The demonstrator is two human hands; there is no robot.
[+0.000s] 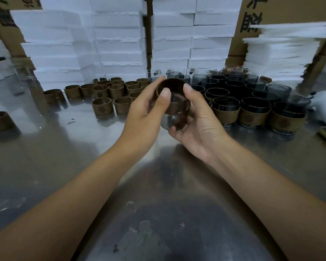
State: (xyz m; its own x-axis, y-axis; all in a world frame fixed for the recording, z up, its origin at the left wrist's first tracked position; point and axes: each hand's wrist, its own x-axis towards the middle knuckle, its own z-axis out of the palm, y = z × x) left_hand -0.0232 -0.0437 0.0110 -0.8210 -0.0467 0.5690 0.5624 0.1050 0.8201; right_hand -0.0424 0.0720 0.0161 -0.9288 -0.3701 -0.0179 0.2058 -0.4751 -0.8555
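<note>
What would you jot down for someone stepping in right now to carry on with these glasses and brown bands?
Left hand: pinches the brown sleeve at its rim.
Right hand: grips the glass from below, thumb on the sleeve.
Both are held in the air above the metal table. The sleeve is around the glass; I cannot tell if it is fully seated.
Done: sleeved glasses are grouped on the right.
Left: probably seat this sleeve and set the glass with those. Many loose sleeves wait on the left.
</note>
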